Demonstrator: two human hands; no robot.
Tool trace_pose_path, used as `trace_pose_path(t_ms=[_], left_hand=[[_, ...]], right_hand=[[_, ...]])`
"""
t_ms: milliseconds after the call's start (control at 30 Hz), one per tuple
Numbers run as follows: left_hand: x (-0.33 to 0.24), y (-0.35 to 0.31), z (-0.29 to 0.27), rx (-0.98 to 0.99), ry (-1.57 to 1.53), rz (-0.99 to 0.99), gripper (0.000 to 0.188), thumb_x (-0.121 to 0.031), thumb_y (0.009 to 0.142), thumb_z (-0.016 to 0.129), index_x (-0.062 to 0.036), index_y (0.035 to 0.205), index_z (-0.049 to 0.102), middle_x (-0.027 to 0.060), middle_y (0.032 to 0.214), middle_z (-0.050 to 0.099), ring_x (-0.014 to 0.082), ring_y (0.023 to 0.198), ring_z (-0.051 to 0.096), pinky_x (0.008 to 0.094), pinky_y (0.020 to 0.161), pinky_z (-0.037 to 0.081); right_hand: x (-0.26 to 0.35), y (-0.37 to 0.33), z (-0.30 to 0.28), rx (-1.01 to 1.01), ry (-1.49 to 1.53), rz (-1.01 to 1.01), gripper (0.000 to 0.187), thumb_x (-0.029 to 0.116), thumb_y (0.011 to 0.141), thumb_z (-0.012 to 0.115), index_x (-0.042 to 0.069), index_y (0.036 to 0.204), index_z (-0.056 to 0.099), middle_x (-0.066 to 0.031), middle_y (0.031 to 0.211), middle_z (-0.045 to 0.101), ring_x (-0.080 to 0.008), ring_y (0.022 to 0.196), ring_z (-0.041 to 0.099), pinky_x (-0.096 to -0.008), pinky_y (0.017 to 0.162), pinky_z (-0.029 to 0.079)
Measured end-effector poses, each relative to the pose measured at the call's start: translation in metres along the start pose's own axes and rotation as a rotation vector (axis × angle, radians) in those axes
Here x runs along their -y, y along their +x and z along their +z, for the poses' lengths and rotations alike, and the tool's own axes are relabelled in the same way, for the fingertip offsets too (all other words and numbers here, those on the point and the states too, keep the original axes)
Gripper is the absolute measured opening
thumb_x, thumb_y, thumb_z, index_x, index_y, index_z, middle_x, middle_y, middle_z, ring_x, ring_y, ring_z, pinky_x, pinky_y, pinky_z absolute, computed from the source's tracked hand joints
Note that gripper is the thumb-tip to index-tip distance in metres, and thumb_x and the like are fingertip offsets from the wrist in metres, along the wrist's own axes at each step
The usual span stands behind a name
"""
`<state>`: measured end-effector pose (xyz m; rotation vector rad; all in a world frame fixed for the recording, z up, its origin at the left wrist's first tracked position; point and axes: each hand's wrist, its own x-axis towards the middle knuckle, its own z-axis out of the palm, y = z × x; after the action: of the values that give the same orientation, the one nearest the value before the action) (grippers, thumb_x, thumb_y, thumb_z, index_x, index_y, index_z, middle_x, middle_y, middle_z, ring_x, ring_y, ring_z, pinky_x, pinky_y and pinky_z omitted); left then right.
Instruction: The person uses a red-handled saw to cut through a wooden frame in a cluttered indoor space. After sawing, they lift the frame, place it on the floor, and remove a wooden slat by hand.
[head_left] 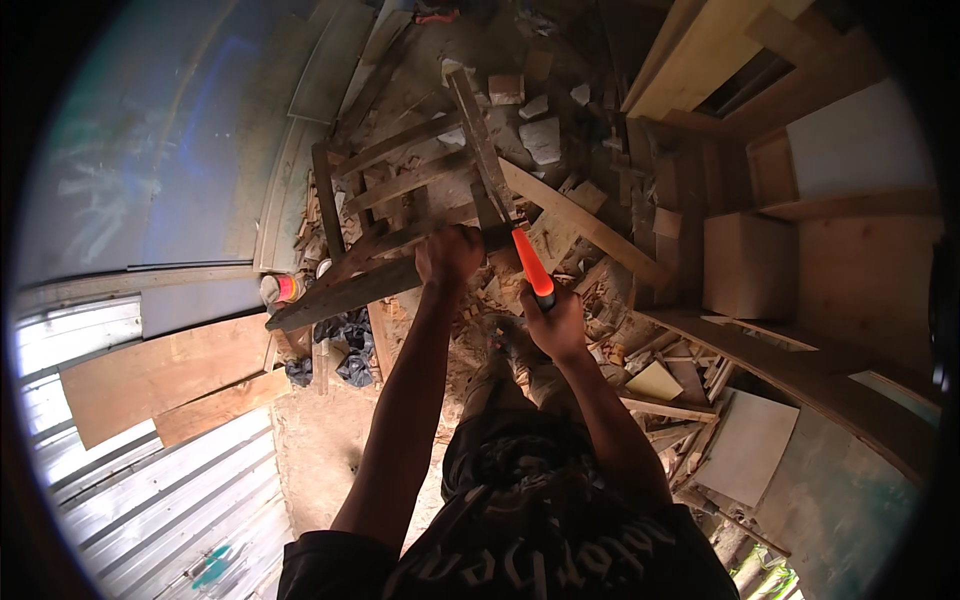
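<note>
A tool with a bright orange shaft and a black grip is in my right hand, fingers wrapped round the grip. It tilts up and to the left, and its dark far end meets the wood; that end is too dim to make out its kind. My left hand is closed over a weathered wooden board, which slants from the lower left up to the tool's far end. Beyond it lies a rough wooden frame of crossed slats, with an upright plank at its right side.
A pale plank slants off to the right. Wood scraps and broken blocks litter the ground. Wooden shelving stands at the right; corrugated metal sheet and plywood are at the left. A can sits near the board's lower end.
</note>
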<state>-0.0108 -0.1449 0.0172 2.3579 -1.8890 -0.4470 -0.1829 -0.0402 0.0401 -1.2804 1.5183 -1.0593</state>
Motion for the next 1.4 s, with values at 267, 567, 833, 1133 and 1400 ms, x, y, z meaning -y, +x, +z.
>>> trace_pose_path(t_ms=[267, 567, 833, 1133, 1400], left_hand=[[-0.004, -0.002, -0.003, -0.007, 0.011, -0.022, 0.046, -0.04, 0.09, 0.046, -0.0048, 0.085, 0.075, 0.0201, 0.088, 0.072, 0.0396, 0.085, 0.07, 0.0494, 0.08, 0.056], [0.003, 0.005, 0.0, -0.131, 0.114, 0.086, 0.041, -0.037, 0.089, 0.052, -0.0075, 0.07, 0.073, 0.0178, 0.073, 0.07, 0.0357, 0.071, 0.071, 0.0467, 0.071, 0.057], [-0.007, 0.002, -0.005, 0.034, 0.054, -0.068, 0.044, -0.038, 0.089, 0.047, -0.0049, 0.082, 0.075, 0.0204, 0.082, 0.071, 0.0387, 0.084, 0.07, 0.0477, 0.081, 0.056], [-0.011, -0.004, -0.013, 0.024, 0.025, -0.03, 0.043, -0.037, 0.089, 0.047, -0.0046, 0.084, 0.075, 0.0219, 0.087, 0.071, 0.0397, 0.086, 0.07, 0.0488, 0.082, 0.055], [-0.012, -0.002, -0.016, 0.04, 0.009, -0.049, 0.04, -0.036, 0.089, 0.048, -0.0089, 0.079, 0.075, 0.0186, 0.085, 0.072, 0.0384, 0.083, 0.07, 0.0484, 0.078, 0.057]], right_hand=[[0.046, -0.145, -0.108, 0.208, -0.36, 0.264, 0.019, 0.018, 0.09, 0.069, 0.002, 0.084, 0.062, -0.0073, 0.078, 0.065, -0.0123, 0.069, 0.061, -0.0282, 0.058, 0.046], [-0.003, 0.01, 0.003, -0.003, 0.036, 0.056, 0.021, 0.011, 0.089, 0.064, -0.002, 0.073, 0.059, -0.0014, 0.057, 0.058, -0.0134, 0.05, 0.056, -0.0326, 0.049, 0.045], [-0.067, 0.013, -0.029, 0.248, 0.412, 0.201, 0.018, 0.015, 0.093, 0.066, -0.002, 0.089, 0.063, -0.0039, 0.063, 0.06, -0.0101, 0.055, 0.056, -0.0314, 0.051, 0.045], [0.014, -0.03, -0.027, 0.032, 0.022, 0.154, 0.015, 0.013, 0.088, 0.067, -0.001, 0.086, 0.063, -0.0139, 0.063, 0.061, -0.0228, 0.056, 0.063, -0.0345, 0.053, 0.048], [0.075, -0.121, -0.127, 0.169, -0.381, -0.017, 0.011, 0.003, 0.085, 0.066, 0.003, 0.076, 0.061, -0.0124, 0.061, 0.058, -0.0301, 0.052, 0.062, -0.0367, 0.046, 0.044]])
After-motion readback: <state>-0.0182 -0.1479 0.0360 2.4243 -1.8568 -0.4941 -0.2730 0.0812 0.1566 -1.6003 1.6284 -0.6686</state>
